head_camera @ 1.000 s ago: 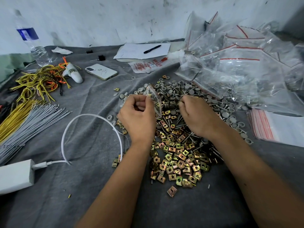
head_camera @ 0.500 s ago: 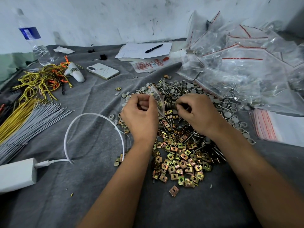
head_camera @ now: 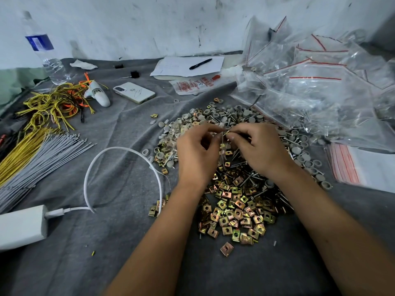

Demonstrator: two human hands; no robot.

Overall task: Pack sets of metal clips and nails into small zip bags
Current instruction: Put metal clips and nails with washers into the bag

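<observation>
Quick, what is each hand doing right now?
Left hand: fingers pinch the small clear zip bag, holding it up.
Right hand: fingers pinch a thin nail at the bag's mouth.

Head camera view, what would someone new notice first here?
First, the two hands, left and right, meeting at centre over a small clear bag. Under them spreads a heap of brassy clips mixed with grey-capped nails. At right rises a pile of zip bags.
</observation>
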